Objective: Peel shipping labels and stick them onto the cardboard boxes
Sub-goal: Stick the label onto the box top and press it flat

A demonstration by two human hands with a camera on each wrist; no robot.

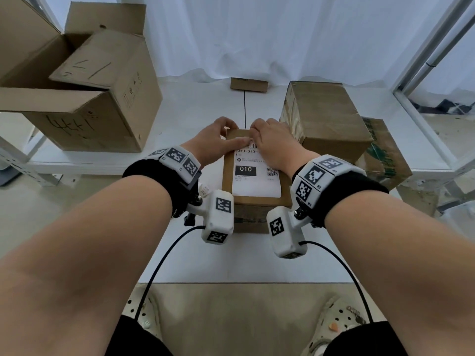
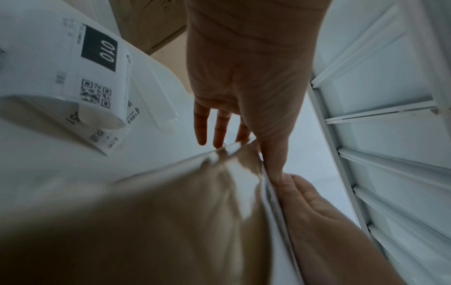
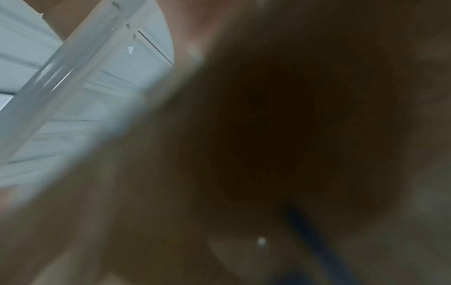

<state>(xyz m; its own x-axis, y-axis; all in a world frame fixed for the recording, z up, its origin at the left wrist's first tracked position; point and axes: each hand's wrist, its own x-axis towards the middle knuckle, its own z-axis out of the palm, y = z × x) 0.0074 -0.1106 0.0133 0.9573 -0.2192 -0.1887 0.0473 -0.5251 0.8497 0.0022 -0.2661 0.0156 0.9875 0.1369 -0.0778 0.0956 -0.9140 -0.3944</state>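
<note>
A small cardboard box stands in the middle of the white table. A white shipping label marked 010 lies flat on its top. My left hand is at the far left corner, its thumb pressing the label's top edge. In the left wrist view the left hand's fingers hang straight past the box. My right hand lies on the label's far right part, pressing it down. A roll of labels lies left of the box. The right wrist view is dark and blurred.
A large open carton stands at the left. A taped brown box sits just right of my right hand, with a green-printed box beside it. A flat cardboard piece lies at the back. White shelf framing borders the right.
</note>
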